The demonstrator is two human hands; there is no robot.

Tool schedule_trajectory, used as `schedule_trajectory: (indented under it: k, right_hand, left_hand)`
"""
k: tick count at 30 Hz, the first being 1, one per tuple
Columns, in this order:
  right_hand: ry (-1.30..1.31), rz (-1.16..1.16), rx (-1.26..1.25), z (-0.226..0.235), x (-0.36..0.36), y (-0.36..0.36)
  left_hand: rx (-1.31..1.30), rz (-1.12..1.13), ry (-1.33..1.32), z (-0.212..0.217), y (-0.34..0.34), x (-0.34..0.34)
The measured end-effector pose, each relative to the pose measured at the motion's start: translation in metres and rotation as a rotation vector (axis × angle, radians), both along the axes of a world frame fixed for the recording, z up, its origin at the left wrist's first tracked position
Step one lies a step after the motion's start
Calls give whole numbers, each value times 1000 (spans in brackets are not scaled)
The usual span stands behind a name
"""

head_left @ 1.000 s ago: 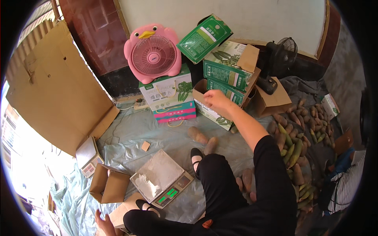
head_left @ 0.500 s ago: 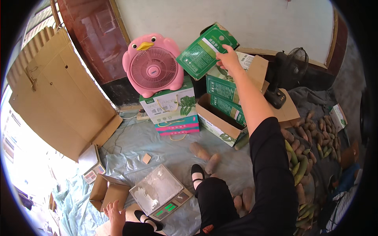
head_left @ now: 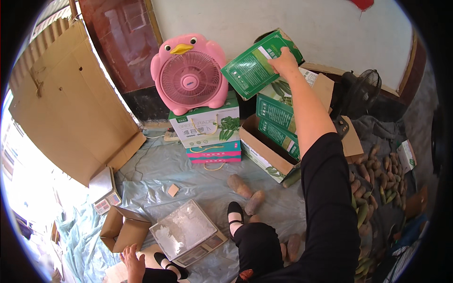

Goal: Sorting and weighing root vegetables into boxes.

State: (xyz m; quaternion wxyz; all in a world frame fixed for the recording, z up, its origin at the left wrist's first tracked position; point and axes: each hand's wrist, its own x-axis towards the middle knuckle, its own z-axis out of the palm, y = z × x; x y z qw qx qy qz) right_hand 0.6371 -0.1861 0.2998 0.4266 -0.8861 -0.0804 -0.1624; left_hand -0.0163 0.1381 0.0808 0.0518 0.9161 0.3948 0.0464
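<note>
At the far side, my right hand (head_left: 285, 64) is closed on the upper part of a green cardboard box (head_left: 251, 68), which leans at a tilt above several other green and white boxes. Its fingers bend over the box near the top edge; the fingertips are partly hidden. Below it stands an open carton (head_left: 266, 158) with green boxes (head_left: 276, 113) inside and behind it. At the lower left, my left hand (head_left: 133, 264) is empty, its fingers spread, close to a small open brown carton (head_left: 124, 229). A flat scale (head_left: 185, 231) lies to the right of that hand.
A pink penguin-shaped fan (head_left: 189, 78) sits on stacked gift boxes (head_left: 205, 129). A black fan (head_left: 361, 96) stands behind the cartons at right. Long radishes (head_left: 239, 186) lie on plastic sheeting (head_left: 198, 177), with piled tubers (head_left: 384, 174) farther right. Cardboard (head_left: 71, 108) leans at left.
My right hand's fingers have gone from reaching against the green box to bending over it. The view has shifted slightly. Green digits on the scale no longer show.
</note>
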Motion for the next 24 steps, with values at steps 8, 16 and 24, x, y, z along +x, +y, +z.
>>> schedule_trajectory:
  k: [8,16,24]
  right_hand:
    - [-265,-39,190,-24,3,-5]
    - [-413,157,465,44,-97,-13]
    - [-369,386,444,95,-242,-51]
  left_hand:
    - [-72,-22,11,4,-1,-5]
    - [-32,-25,-38,5,-5,-24]
    - [62,-60,-128,8,-8,-33]
